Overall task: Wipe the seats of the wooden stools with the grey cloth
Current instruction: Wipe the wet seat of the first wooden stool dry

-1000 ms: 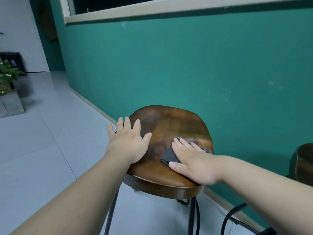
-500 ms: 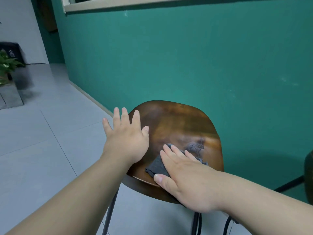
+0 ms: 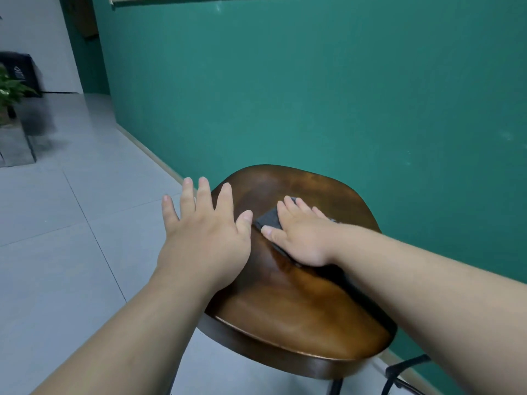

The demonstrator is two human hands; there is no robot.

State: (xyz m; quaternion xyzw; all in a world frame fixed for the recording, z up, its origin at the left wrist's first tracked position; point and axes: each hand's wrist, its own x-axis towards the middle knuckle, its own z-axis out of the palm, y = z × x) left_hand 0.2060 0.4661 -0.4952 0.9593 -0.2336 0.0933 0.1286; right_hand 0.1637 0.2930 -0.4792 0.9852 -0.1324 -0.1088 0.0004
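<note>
Two bare hands on the rounded, dark brown wooden stool seat point(image 3: 299, 309), with a cloth under one of them.
The right hand point(image 3: 299, 238) lies flat, fingers straight, pressing the small dark grey cloth point(image 3: 268, 219) onto the far middle of the seat; a corner of the cloth shows beside the thumb. The left hand point(image 3: 202, 238) rests at the seat's left edge, fingers spread wide and holding nothing. A teal wall point(image 3: 313, 95) stands just behind.
</note>
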